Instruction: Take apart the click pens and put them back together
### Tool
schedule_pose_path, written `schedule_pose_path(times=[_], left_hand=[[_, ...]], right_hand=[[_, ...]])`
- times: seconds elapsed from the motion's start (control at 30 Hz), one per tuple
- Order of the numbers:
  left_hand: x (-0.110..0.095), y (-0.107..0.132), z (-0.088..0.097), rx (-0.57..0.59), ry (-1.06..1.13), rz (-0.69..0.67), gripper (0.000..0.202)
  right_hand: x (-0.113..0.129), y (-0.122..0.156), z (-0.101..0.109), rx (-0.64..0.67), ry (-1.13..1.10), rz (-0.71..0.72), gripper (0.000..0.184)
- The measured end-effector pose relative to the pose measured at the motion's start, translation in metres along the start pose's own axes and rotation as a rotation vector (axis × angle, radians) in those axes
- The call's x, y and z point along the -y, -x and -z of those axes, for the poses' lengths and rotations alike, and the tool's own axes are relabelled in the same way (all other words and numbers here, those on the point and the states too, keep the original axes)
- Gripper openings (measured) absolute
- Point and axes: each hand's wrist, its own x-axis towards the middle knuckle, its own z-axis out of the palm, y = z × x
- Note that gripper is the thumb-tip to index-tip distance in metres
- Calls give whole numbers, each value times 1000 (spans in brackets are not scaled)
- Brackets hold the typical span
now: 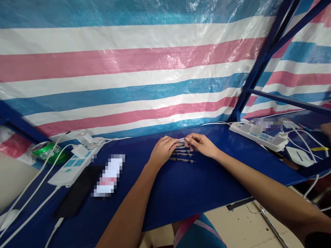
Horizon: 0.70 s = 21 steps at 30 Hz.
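Several slim dark pens (183, 159), possibly bare refills, lie side by side on the blue table (191, 186), their thin tips pointing right. Over the left ends of the farther ones rests my left hand (163, 150), its fingers closed together around a pen at the far side of the row. My right hand (202, 145) is at the right ends, with thumb and forefinger pinched on the tip of that same pen. The fingers partly hide the farther pens, so their exact grip is hard to make out.
Left of my arms lie a phone with a lit screen (110, 175), a black flat slab (77, 193), a white power strip (77, 162) and a green can (49, 153). Another power strip (258, 134) and a white device (300, 156) with cables sit at right. Striped sheeting (129, 62) hangs behind.
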Motion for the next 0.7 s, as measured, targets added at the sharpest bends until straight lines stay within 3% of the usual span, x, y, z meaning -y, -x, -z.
schedule_pose_path(times=[0.23, 0.43, 0.57, 0.7], left_hand=[[2, 2, -2, -7, -8, 32, 28], [-3, 1, -3, -9, -19, 69, 27], [-4, 1, -3, -25, -20, 70, 26], [0, 2, -3, -8, -24, 65, 25]], right_hand=[[-4, 0, 0, 2, 2, 19, 32], [-1, 1, 1, -145, 180, 86, 26], [-1, 0, 2, -73, 51, 5, 33], [-3, 0, 1, -51, -9, 15, 32]])
